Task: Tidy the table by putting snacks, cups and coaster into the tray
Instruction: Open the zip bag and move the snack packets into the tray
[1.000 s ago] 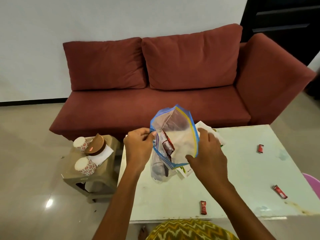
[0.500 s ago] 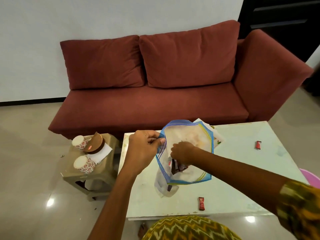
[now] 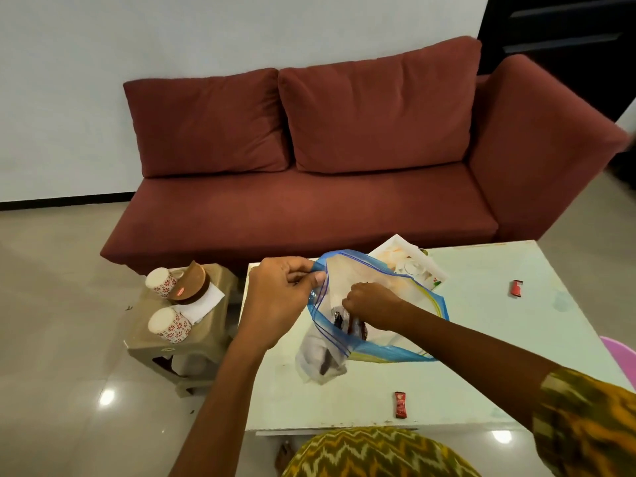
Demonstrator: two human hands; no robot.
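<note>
- The mouth of the zip bag [image 3: 395, 304] is pinched open by the left hand [image 3: 278, 301], its grip clamped on the blue rim.
- The right hand [image 3: 370, 302] is sunk inside the bag among dark snacks [image 3: 347, 325]; its grip cannot be told.
- Two red snacks are left on the counter [image 3: 481, 339]: one [image 3: 400, 404] below the grip, one [image 3: 516, 288] far right.
- The cups [image 3: 168, 325] are left on the stool [image 3: 179, 339], left of the grip.

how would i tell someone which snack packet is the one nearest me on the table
Start at the pale table in front of the red sofa. Near its front edge lies a small red packet. The other loose red packet sits farther back on the right.
</note>
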